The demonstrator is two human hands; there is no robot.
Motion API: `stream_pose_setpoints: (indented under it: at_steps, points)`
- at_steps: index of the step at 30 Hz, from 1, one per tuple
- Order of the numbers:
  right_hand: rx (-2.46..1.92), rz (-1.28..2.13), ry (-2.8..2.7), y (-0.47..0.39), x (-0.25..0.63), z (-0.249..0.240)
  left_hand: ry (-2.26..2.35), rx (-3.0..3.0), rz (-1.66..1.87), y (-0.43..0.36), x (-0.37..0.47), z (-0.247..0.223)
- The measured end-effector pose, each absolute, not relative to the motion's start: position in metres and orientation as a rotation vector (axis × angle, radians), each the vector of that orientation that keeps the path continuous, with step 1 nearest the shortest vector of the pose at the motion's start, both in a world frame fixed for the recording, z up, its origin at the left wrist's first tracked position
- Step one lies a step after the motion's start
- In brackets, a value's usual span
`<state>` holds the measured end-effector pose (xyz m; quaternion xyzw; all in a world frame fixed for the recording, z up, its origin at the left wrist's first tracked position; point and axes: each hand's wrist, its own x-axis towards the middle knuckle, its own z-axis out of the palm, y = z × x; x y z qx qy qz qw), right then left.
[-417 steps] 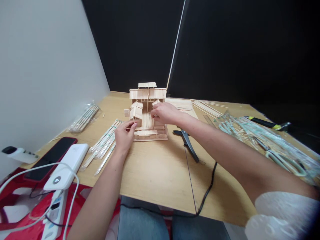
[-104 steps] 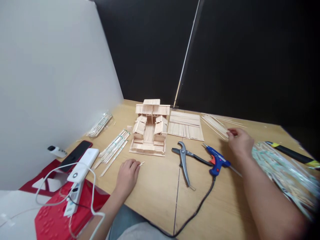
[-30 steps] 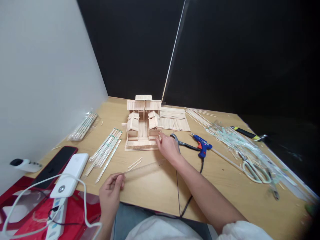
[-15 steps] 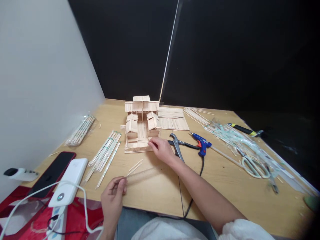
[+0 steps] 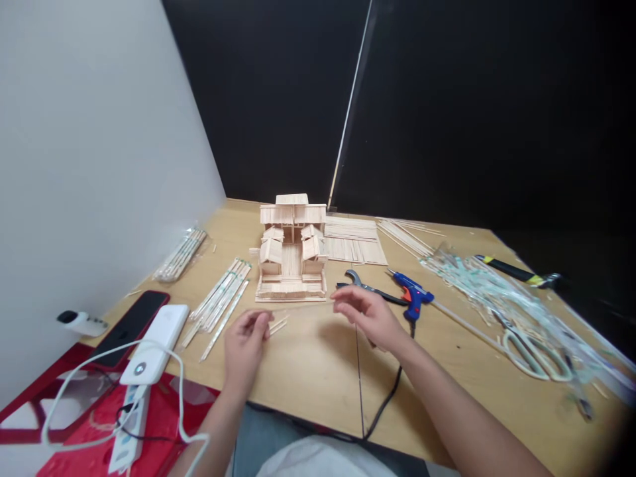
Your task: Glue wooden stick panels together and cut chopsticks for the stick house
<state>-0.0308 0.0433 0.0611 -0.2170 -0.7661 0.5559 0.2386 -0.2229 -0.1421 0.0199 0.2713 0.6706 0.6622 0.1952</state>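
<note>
A clear plastic ruler spans the gap between my hands, just in front of a model house built of thin wooden sticks. My left hand pinches the ruler's left end. At its right end are the closed fingertips of my right hand. Two or so short cut sticks lie beside my left fingertips. Behind my right hand, cutting pliers rest on the table, partly covered by it, next to a blue hot glue gun.
Paper-wrapped sticks and a bagged bundle lie left. A phone, white power bank and cable occupy the near left. Stick panels, torn wrappers, scissors and a yellow-black tool lie right.
My left hand has moved forward and right with the ruler. My right hand has drawn back from the model's front edge and shifted right. The view has turned slightly left.
</note>
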Motion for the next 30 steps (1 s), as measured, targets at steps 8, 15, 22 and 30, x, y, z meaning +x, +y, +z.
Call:
stream_pose_setpoints:
  at_steps: [8,15,22,30]
  points:
    - [-0.794,1.459,-1.792,0.096,-0.059,0.041,2.089,0.961,1.757,-0.061,-0.278,0.019]
    - [-0.794,1.519,-1.753,0.112,-0.073,0.029,2.290,0.976,1.605,-0.044,-0.292,0.006]
    - [-0.818,1.526,-1.727,0.120,-0.075,0.029,2.497,1.155,1.484,-0.045,-0.281,0.013]
    - [-0.820,1.527,-1.676,0.127,-0.077,0.021,2.773,1.322,1.158,-0.043,-0.283,0.010]
